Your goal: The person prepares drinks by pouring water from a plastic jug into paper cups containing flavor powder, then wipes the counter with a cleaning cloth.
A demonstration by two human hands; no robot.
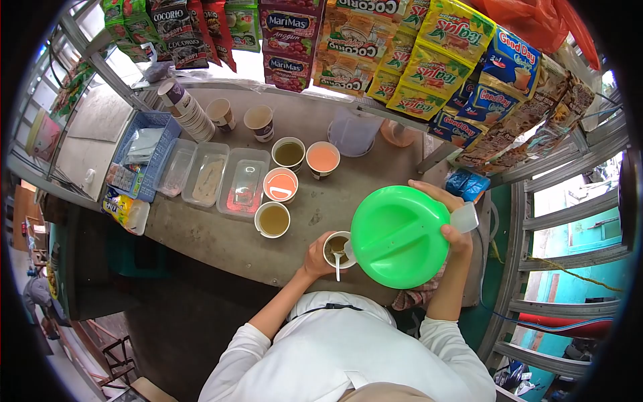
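Left hand (pixel 315 258) grips cup (pixel 337 248); right hand (pixel 450 221) tilts green pitcher (pixel 398 236) above.

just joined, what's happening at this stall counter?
A person in a white top stands at a counter. The left hand grips a paper cup with a brownish drink and a spoon in it. The right hand holds a green-lidded jug tilted toward that cup. Several other filled cups and clear plastic tubs sit further back, under hanging drink sachets.
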